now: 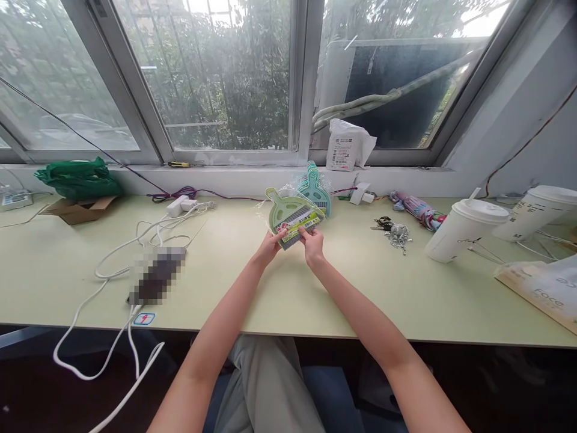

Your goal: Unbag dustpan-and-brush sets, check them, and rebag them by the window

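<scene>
A light green dustpan and brush set (294, 218) in clear plastic wrap, with a printed label across it, is tilted up between both my hands. My left hand (270, 245) grips its lower left corner, thumb on the front. At the lower right, my right hand (312, 245) closes on the same set, its thumb against the label. Just behind stands a stack of blue-green dustpan sets (314, 191), also wrapped, partly hidden by the green one.
Keys (391, 231), a folded umbrella (419, 210) and white lidded cups (464, 228) lie or stand to the right. White cables (112, 255), a blurred dark device (157, 276) and a cardboard box (79, 209) are left. A white paper bag (345, 147) sits on the sill.
</scene>
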A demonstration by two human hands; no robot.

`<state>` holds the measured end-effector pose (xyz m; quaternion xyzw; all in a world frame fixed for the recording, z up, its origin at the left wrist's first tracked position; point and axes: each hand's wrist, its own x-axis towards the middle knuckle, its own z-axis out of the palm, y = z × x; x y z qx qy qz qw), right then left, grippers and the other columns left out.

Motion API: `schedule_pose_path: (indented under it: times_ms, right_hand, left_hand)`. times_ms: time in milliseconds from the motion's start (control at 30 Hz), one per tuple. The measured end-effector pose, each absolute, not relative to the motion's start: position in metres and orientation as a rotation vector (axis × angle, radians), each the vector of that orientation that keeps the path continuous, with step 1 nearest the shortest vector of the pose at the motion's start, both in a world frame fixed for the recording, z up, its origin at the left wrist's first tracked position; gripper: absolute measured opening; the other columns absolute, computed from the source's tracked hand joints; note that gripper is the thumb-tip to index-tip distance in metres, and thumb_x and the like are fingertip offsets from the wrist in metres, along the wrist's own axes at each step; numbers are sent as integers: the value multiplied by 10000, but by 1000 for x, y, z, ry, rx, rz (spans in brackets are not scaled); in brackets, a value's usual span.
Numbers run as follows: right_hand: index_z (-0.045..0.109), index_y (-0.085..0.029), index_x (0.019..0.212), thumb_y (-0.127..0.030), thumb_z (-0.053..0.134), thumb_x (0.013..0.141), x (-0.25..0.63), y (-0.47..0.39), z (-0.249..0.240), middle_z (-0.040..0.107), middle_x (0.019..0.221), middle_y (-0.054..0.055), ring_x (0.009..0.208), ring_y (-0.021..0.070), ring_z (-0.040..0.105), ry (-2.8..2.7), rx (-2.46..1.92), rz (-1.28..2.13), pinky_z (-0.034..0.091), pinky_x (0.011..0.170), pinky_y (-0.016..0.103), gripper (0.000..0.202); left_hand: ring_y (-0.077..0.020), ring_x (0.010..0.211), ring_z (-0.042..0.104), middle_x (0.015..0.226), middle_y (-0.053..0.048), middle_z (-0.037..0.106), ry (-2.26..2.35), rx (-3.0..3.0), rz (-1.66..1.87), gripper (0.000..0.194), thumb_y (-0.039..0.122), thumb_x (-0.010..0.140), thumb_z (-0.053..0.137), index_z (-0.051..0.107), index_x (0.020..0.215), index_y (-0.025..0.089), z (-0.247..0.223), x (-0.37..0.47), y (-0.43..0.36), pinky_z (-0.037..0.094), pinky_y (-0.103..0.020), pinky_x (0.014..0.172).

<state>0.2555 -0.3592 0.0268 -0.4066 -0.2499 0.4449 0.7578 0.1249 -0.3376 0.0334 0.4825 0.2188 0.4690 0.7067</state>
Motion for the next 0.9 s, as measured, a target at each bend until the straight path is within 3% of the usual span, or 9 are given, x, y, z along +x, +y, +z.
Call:
schedule_pose_path:
  times_ms: [367, 633, 733, 900]
  right_hand:
    - [617, -149, 791, -173, 819, 567, 269, -357, 39, 717, 858, 60, 846, 206, 676, -607, -904, 1059, 585, 784, 351, 302]
    - [606, -169, 860, -248, 772, 645, 273, -357, 38, 711, 975, 77, 956, 221, 669, -507, -889, 884, 579, 829, 333, 282]
    - [609, -171, 858, -244, 780, 642, 273, -355, 35, 711, 982, 73, 985, 219, 662, -513, -873, 927, 573, 859, 331, 285]
    - [624, -158, 893, -222, 784, 637, 260, -354, 23, 710, 994, 70, 985, 203, 661, -504, -806, 1032, 566, 869, 310, 308]
  left_hand:
    - [-266, 1114, 596, 1201, -105, 640, 602, 1134, 977, 527, 250, 685, 762, 589, 1177, 175, 34, 121, -338, 455, -414, 974]
    - [-274, 1201, 544, 1277, -126, 593, 463, 1196, 704, 540, 409, 734, 726, 559, 1219, 241, 33, 142, -356, 423, -429, 977]
    - [-260, 1172, 560, 1281, -111, 588, 569, 1105, 888, 535, 525, 760, 653, 554, 1201, 238, 36, 141, -345, 437, -418, 966]
    - [-235, 1137, 572, 1247, -69, 601, 621, 1098, 1144, 592, 370, 722, 729, 488, 1246, 232, 33, 134, -337, 454, -385, 969]
